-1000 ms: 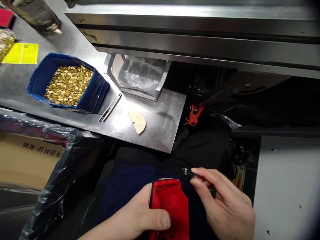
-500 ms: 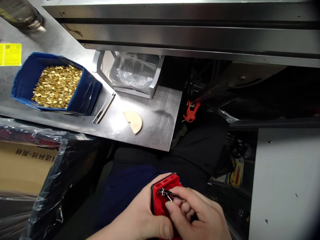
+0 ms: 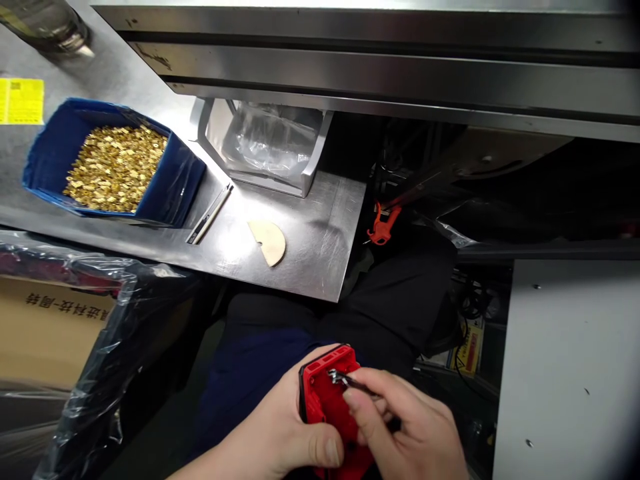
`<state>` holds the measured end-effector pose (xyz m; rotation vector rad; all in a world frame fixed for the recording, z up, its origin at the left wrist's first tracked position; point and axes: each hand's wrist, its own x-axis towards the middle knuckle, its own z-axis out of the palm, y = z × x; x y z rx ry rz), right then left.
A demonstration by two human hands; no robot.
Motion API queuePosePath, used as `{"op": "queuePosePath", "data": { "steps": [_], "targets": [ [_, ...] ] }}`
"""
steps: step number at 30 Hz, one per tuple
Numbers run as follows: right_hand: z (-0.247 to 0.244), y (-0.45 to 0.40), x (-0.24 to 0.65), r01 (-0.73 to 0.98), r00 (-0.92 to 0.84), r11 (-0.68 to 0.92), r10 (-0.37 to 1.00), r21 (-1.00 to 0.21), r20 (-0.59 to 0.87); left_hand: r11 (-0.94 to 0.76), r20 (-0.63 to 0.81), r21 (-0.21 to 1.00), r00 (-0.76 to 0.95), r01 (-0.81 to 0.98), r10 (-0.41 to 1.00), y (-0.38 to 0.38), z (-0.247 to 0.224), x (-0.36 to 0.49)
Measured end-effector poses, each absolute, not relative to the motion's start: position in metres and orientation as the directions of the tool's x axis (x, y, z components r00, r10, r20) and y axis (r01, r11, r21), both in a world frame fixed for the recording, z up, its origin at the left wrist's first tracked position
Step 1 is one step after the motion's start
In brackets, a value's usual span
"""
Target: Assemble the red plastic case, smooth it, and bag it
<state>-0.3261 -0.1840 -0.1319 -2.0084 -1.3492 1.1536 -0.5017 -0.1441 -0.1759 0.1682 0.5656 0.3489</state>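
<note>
"Red plastic shell [image 3: 330, 408] in the left hand [image 3: 285, 427], yes, but how is that hand set?"

"It reaches in from the lower left, grasping the shell by its left side, the thumb laid over the inside edge and the other fingers hidden beneath."

"And the right hand [image 3: 413, 420]?"

"From the lower right, back of the hand upward, pinching a small metal clipper [image 3: 337, 377] between thumb and forefinger, the other fingers curled under."

"What does the shell look like?"

"Hollow and glossy, with a raised wall, small openings along its far end and a black edging on the left (the right hand covers a good part of it)."

"Where is it, and which way does it lie?"

"Above the dark trousers [image 3: 393, 300], nearer the person than the corner of the steel table [image 3: 325, 267]. Its long axis runs from the far end back toward the person, slanting slightly right, hollow side up."

"The clipper?"

"Silver-tipped, dark-bodied, pointing left over the shell's hollow near the far end; I can't tell whether it touches."
</note>
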Motion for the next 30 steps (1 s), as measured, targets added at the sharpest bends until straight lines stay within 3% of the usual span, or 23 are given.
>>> {"op": "queuePosePath", "data": {
  "steps": [4,9,12,15,20,24,30],
  "targets": [
    [-0.137,-0.175,-0.307,0.492,0.309,-0.514,0.858,-0.703,-0.411,0.919,-0.484,0.268,0.784,-0.289,0.388,-0.144,-0.178,-0.501],
    [-0.189,-0.137,-0.293,0.421,0.354,-0.537,0.839,-0.731,-0.412,0.897,-0.519,0.331,0.737,-0.292,0.432,-0.151,-0.185,-0.505],
    [-0.229,-0.096,-0.304,0.495,0.305,-0.394,0.913,-0.775,-0.27,0.859,-0.532,0.408,0.684,-0.311,0.5,-0.152,-0.185,-0.509],
    [-0.26,-0.05,-0.326,0.622,0.268,-0.253,0.958,-0.741,-0.102,0.819,-0.557,0.52,0.631,-0.241,0.539,-0.147,-0.178,-0.514],
    [-0.29,-0.002,-0.35,0.712,0.205,-0.169,0.978,-0.681,-0.029,0.751,-0.587,0.659,0.587,-0.054,0.557,-0.142,-0.164,-0.524],
    [-0.286,-0.014,-0.34,0.703,0.166,-0.147,0.985,-0.696,-0.041,0.681,-0.571,0.732,0.561,0.017,0.6,-0.147,-0.166,-0.53],
    [-0.231,-0.11,-0.303,0.531,0.155,-0.221,0.974,-0.818,-0.162,0.697,-0.544,0.712,0.562,-0.084,0.624,-0.15,-0.176,-0.532]
  ]
}}
